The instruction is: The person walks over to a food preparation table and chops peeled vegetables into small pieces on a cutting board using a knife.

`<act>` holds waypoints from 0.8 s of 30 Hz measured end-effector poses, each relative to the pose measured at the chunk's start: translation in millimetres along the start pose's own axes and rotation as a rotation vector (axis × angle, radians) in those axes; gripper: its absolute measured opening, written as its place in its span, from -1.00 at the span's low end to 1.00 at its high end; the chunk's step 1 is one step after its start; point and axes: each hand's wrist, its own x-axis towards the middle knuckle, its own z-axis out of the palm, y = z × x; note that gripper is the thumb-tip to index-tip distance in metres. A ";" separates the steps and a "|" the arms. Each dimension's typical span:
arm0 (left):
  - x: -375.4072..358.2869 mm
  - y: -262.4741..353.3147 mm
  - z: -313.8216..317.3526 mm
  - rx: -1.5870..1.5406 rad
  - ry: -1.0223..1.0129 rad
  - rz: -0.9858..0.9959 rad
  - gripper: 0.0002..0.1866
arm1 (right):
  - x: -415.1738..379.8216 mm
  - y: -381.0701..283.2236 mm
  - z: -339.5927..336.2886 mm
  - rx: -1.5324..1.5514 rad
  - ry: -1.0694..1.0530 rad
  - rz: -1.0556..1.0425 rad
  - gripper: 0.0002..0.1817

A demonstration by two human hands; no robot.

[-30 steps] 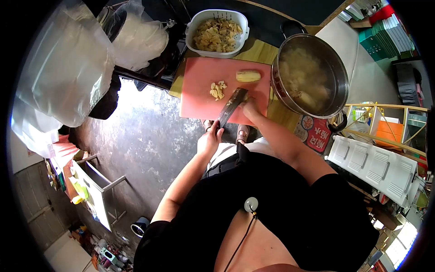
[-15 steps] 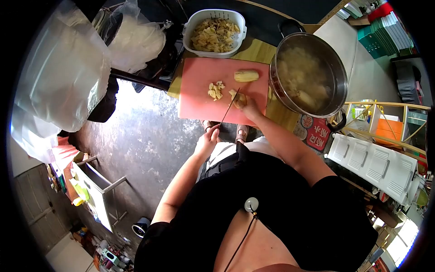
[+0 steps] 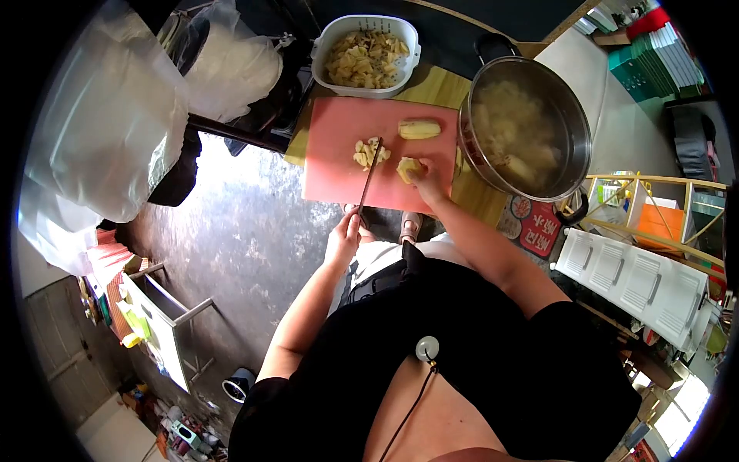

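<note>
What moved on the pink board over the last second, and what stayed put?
The left hand swung the knife left, against the pile of cut pieces. The right hand keeps gripping a pale chunk. Pink cutting board, steel pot and white basket unchanged.

Both arms reach forward and down from the black-sleeved shoulders, bare from the upper arm to the fingers. The left hand (image 3: 344, 237) is closed in a fist, knuckles turned up, its grip wrapped tight around a handle; the left forearm runs nearly straight behind that grip, the elbow bent only slightly. The right hand (image 3: 428, 179) lies farther forward, beyond and to the right of the left grip, its fingers curled downward and pressing, with the wrist low and the forearm angled inward.
</note>
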 end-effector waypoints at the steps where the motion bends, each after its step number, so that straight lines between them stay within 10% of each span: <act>1: -2.2 3.1 -1.4 -0.083 -0.028 0.041 -0.54 | 0.1 -7.6 -5.7 -0.054 -0.022 0.004 -0.60; 16: -0.1 11.1 21.7 0.565 0.000 0.191 -0.56 | 8.3 -1.7 0.3 -0.248 -0.025 0.037 -0.73; 24: 2.2 -1.0 11.3 0.247 0.190 0.160 -0.61 | -5.1 -17.7 -2.4 0.063 0.106 0.189 -0.68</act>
